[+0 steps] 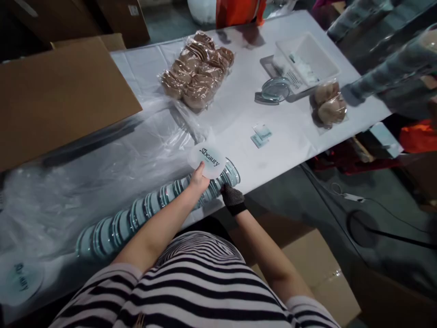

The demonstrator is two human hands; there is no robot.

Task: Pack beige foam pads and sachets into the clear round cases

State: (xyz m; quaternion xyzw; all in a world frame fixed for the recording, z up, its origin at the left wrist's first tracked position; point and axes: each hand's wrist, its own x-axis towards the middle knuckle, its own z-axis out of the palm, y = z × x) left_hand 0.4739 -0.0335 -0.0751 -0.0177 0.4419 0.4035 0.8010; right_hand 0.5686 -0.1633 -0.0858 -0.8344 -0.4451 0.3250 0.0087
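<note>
My left hand [200, 179], bare, grips a white oval piece printed with "beauty" [212, 157], thumb on its printed face. Beneath it, a long row of nested, clear teal-rimmed round cases [136, 213] lies on its side along the table's near edge. At the right end of that row, my right hand [234, 197] wears a dark knitted glove and its fingers close on the rim of the cases; the fingertips are partly hidden. Two small teal-and-white packets [261, 135] lie beyond my hands.
Bagged brown rounded pads [198, 70] and a smaller bag [329, 105] lie on the white-covered table [235, 107]. A white basket [309, 57] stands near clear curved pieces [274, 90]. A cardboard box [64, 98] and plastic sheeting [102, 168] occupy the left.
</note>
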